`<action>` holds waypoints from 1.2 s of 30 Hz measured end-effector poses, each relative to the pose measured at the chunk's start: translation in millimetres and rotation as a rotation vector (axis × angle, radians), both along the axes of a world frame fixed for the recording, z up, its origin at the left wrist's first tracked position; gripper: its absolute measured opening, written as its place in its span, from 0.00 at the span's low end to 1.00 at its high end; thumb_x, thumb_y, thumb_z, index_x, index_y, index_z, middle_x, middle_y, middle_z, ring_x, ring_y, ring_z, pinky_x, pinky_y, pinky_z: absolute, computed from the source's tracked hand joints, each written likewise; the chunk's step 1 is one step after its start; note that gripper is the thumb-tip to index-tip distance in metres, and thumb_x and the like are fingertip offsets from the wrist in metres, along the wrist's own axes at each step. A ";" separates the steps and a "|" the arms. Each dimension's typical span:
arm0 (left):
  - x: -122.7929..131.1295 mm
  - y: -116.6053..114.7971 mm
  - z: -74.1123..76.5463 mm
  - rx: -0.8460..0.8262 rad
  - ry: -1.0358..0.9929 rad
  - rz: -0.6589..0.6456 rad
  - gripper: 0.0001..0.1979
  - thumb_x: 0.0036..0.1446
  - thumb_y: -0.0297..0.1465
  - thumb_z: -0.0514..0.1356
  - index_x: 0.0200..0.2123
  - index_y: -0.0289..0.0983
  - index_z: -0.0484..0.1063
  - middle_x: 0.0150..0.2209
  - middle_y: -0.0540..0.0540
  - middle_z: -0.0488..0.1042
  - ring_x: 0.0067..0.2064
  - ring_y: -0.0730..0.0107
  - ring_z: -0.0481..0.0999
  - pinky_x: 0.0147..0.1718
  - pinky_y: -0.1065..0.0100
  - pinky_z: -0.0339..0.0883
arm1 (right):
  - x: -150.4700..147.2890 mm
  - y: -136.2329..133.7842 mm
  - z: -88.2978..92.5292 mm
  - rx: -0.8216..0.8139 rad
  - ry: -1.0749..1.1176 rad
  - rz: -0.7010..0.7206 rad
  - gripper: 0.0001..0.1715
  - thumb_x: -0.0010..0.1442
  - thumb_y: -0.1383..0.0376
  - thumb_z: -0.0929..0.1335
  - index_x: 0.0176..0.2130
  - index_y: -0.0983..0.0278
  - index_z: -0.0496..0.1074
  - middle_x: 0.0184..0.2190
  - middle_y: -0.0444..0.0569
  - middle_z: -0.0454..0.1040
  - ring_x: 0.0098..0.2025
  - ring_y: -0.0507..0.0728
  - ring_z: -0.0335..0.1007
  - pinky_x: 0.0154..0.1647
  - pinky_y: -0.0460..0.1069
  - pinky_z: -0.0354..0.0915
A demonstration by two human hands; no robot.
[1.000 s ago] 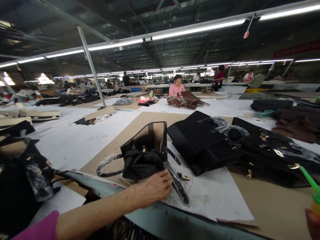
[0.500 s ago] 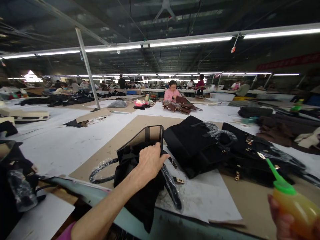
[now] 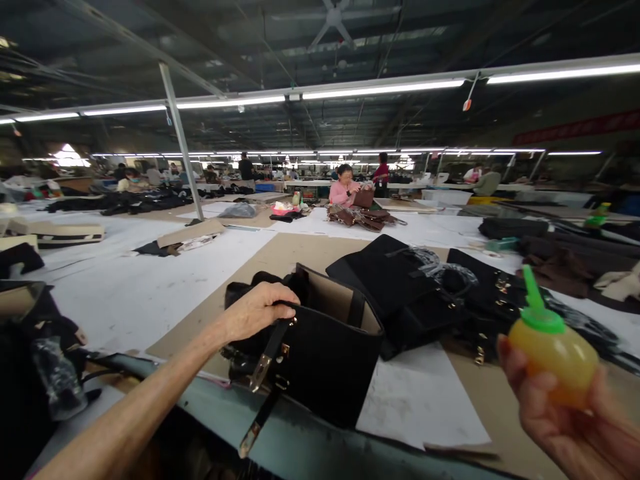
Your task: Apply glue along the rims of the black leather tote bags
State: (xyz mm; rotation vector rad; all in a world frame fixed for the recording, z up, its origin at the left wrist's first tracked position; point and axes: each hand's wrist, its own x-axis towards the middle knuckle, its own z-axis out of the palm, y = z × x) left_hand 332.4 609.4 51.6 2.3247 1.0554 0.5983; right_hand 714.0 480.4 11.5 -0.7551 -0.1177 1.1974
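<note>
Two bare hands are in view, each holding something. The left hand (image 3: 263,310) pinches the top rim of a black bag (image 3: 330,360), thumb toward the near side and fingers bent over the edge. The right hand (image 3: 555,417), well apart to the right, is wrapped around a squeeze bottle (image 3: 555,357) of yellow-orange liquid, its green nozzle (image 3: 533,287) pointing up.

The black bag sits at the near edge of the table, its mouth gaping upward and showing a tan lining (image 3: 325,293). Two dark straps with metal ends hang down its near face: an upper strap (image 3: 273,343) just below the left hand, and a lower strap (image 3: 263,417) reaching out over the teal table edge (image 3: 400,453).

Just beyond it to the right lie more black bags (image 3: 395,293) with plastic-wrapped handles (image 3: 445,267). White paper (image 3: 425,407) and brown board (image 3: 295,247) cover the tabletop. At the near left stands another dark bag (image 3: 20,347) with a plastic-wrapped part (image 3: 57,380).

Farther off, a co-worker in a pink top (image 3: 341,193) handles brown pieces (image 3: 363,217). A slanting pole (image 3: 181,143) rises at the far left, and tube lights (image 3: 383,89) run overhead beneath a ceiling fan (image 3: 334,20).
</note>
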 end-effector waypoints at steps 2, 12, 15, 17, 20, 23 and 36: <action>-4.9 -0.1 -7.2 -0.027 -0.030 0.006 0.08 0.53 0.27 0.53 0.30 0.35 0.73 0.32 0.50 0.72 0.37 0.71 0.70 0.40 0.70 0.61 | -21.5 9.5 16.5 0.036 0.072 0.031 0.22 0.66 0.67 0.58 0.58 0.60 0.64 0.47 0.58 0.71 0.35 0.54 0.75 0.30 0.40 0.71; -3.0 1.8 -6.7 -0.214 -0.274 0.153 0.18 0.48 0.38 0.60 0.41 0.35 0.71 0.43 0.45 0.73 0.43 0.65 0.72 0.43 0.66 0.64 | -111.2 60.6 75.9 0.097 0.205 0.236 0.24 0.70 0.56 0.55 0.54 0.64 0.68 0.43 0.60 0.72 0.31 0.57 0.74 0.25 0.48 0.73; 8.7 12.5 -2.2 -0.094 -0.078 0.382 0.21 0.47 0.47 0.59 0.37 0.36 0.71 0.37 0.45 0.74 0.38 0.63 0.72 0.37 0.65 0.65 | -137.1 75.1 82.6 0.128 0.180 0.309 0.22 0.70 0.56 0.56 0.54 0.65 0.68 0.42 0.60 0.73 0.32 0.58 0.74 0.28 0.53 0.74; 20.2 21.3 2.5 -0.028 0.155 0.445 0.23 0.45 0.51 0.60 0.32 0.36 0.72 0.31 0.45 0.74 0.36 0.59 0.73 0.33 0.63 0.64 | -150.4 84.0 81.4 0.142 0.165 0.361 0.18 0.70 0.59 0.59 0.52 0.63 0.69 0.42 0.58 0.73 0.34 0.59 0.74 0.31 0.56 0.73; 38.4 35.7 9.6 0.015 0.424 0.399 0.24 0.41 0.53 0.62 0.25 0.35 0.72 0.28 0.41 0.74 0.37 0.52 0.74 0.34 0.61 0.65 | -160.6 92.9 73.1 0.191 0.139 0.425 0.15 0.61 0.62 0.71 0.48 0.61 0.71 0.43 0.56 0.73 0.38 0.61 0.73 0.34 0.58 0.72; 49.7 49.3 10.5 0.054 0.561 0.405 0.17 0.40 0.44 0.67 0.24 0.34 0.74 0.29 0.39 0.75 0.39 0.50 0.75 0.37 0.60 0.67 | -161.1 96.7 63.0 0.235 0.086 0.465 0.31 0.44 0.65 0.80 0.46 0.61 0.71 0.45 0.55 0.72 0.40 0.61 0.72 0.38 0.59 0.70; 1.3 81.0 -29.5 0.135 0.353 0.511 0.07 0.38 0.18 0.54 0.22 0.35 0.66 0.38 0.41 0.71 0.40 0.60 0.73 0.37 0.64 0.65 | -146.2 107.0 45.5 0.283 0.017 0.444 0.37 0.42 0.65 0.81 0.50 0.60 0.69 0.50 0.54 0.69 0.46 0.63 0.70 0.44 0.63 0.68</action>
